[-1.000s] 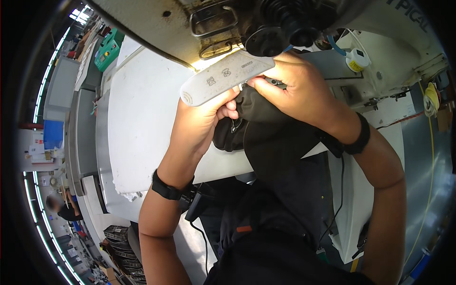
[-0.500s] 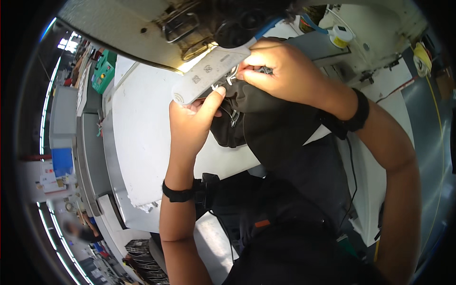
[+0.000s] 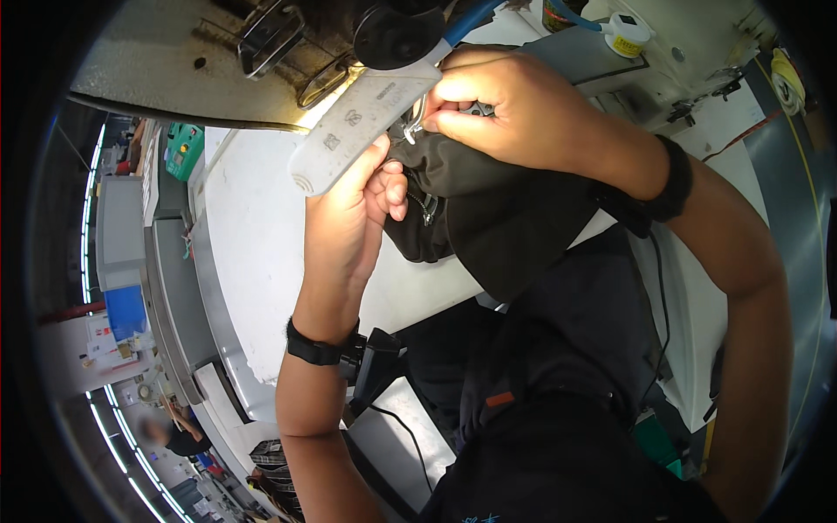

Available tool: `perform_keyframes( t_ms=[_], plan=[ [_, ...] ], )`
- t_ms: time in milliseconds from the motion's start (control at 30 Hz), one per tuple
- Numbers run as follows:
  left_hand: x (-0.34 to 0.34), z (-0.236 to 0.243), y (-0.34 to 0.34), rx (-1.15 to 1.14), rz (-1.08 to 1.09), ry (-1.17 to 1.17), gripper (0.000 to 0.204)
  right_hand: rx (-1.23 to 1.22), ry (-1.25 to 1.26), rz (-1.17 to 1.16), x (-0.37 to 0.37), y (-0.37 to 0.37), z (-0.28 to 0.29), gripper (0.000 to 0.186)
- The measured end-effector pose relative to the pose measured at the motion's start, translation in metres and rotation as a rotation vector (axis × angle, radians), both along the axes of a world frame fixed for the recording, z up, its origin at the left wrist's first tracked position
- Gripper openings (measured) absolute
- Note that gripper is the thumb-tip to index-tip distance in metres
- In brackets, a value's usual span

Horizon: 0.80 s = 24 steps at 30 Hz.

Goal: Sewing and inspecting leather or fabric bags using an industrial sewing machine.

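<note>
A dark brown cloth piece, gathered in folds, lies under the sewing machine head and hangs over the table's near edge. A metal zipper shows on its left part. My right hand is closed in a pinch beside the small bright metal parts at the sewing point. What its fingertips hold is too small to make out. My left hand is at the cloth's left edge, fingers curled in and thumb pointing up at the sewing point. The lamp partly covers it, and anything in its grip is hidden.
The grey lamp bar hangs just above both hands, under the machine head. A white tabletop spreads to the left. At the back right stands a small white gauge on a blue hose. Another person is far off at lower left.
My left thumb has drawn back from the cloth and the left fingers have curled in more. My right hand stays in its pinch at the sewing point. The whole view has shifted slightly.
</note>
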<state>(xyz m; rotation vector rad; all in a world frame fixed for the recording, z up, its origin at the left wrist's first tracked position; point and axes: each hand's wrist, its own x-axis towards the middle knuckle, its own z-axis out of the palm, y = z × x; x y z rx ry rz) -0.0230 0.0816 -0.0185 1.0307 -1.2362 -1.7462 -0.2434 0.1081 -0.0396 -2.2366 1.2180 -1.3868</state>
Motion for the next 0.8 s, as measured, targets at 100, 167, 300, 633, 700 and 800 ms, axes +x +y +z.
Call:
perform_keyframes(
  t_ms=[100,167,300,633,700,800],
  plan=[
    [0.0,0.003,-0.002,0.102,0.01,0.015,0.02,-0.052,0.007,-0.005,0.001,0.0,-0.001,0.007],
    [-0.002,0.003,-0.001,0.128,0.023,0.081,0.019,-0.065,-0.001,-0.004,0.002,-0.001,-0.002,0.007],
    [-0.005,0.001,0.004,0.055,0.018,0.023,0.02,-0.066,0.002,0.006,0.0,-0.001,-0.001,0.006],
    [-0.008,-0.008,0.011,-0.089,-0.061,0.006,0.022,0.044,0.038,-0.018,-0.001,0.002,0.006,0.006],
    [-0.011,-0.012,0.01,-0.09,-0.067,0.067,0.022,0.027,0.059,-0.025,-0.001,0.003,0.007,0.006],
    [-0.012,-0.016,0.008,-0.029,-0.075,0.158,0.023,0.007,0.062,-0.025,-0.002,0.004,0.009,0.007]
  ],
)
